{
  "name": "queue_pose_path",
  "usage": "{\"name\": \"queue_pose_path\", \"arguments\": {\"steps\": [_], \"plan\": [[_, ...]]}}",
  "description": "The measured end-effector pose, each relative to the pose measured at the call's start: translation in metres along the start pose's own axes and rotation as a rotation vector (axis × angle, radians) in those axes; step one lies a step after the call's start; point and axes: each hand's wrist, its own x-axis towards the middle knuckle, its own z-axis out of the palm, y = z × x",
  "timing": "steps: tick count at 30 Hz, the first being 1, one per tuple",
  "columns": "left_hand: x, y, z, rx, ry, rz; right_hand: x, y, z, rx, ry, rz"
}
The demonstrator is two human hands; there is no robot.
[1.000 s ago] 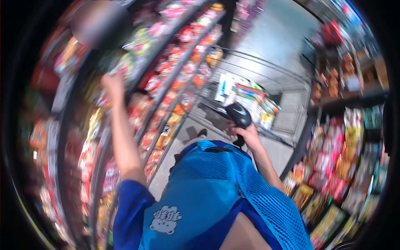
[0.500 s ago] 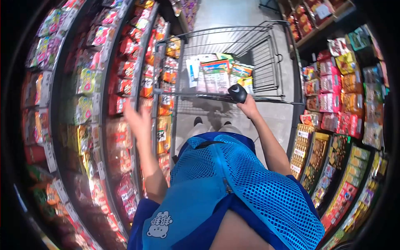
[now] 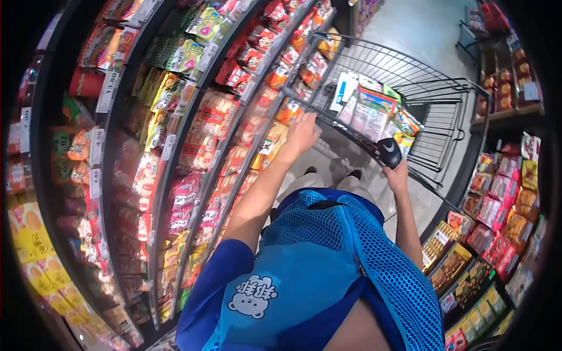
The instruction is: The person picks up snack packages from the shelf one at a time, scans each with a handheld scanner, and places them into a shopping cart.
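My left hand (image 3: 301, 138) is raised beside the left shelf, just below the near left end of the cart, its fingers loosely bent and apart with nothing visible in them. Packets of orange and yellow snacks (image 3: 270, 145) lie close by it on the shelf. My right hand (image 3: 397, 175) is closed round the handle of the black wire shopping cart (image 3: 432, 139), next to a black object with a white swoosh (image 3: 388, 153). Inside the cart lie several flat packages, among them a pink and green pack (image 3: 371, 111).
Tiered shelves of bagged snacks with price labels (image 3: 109, 90) rise on the left. More shelved packets (image 3: 502, 193) line the right side. Grey floor (image 3: 413, 23) runs ahead beyond the cart, and my shoes (image 3: 355, 174) are just behind it.
The view has turned left, so the cart appears further right and slanted. My left hand has moved from over the left shelf toward the cart's near left end. My right hand stays on the handle.
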Motion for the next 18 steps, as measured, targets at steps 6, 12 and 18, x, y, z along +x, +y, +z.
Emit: {"name": "queue_pose_path", "arguments": {"steps": [6,12,18], "plan": [[0.002,-0.016,0.031,0.262,-0.25,0.138,-0.067,0.021,0.026,0.079,0.145,0.013],[-0.046,-0.064,0.045,0.288,-0.159,0.321,-0.139,0.018,0.063,0.117,0.242,0.192],[-0.111,-0.081,0.06,0.263,0.023,0.418,-0.215,0.031,0.096,-0.02,0.384,0.238]]}}
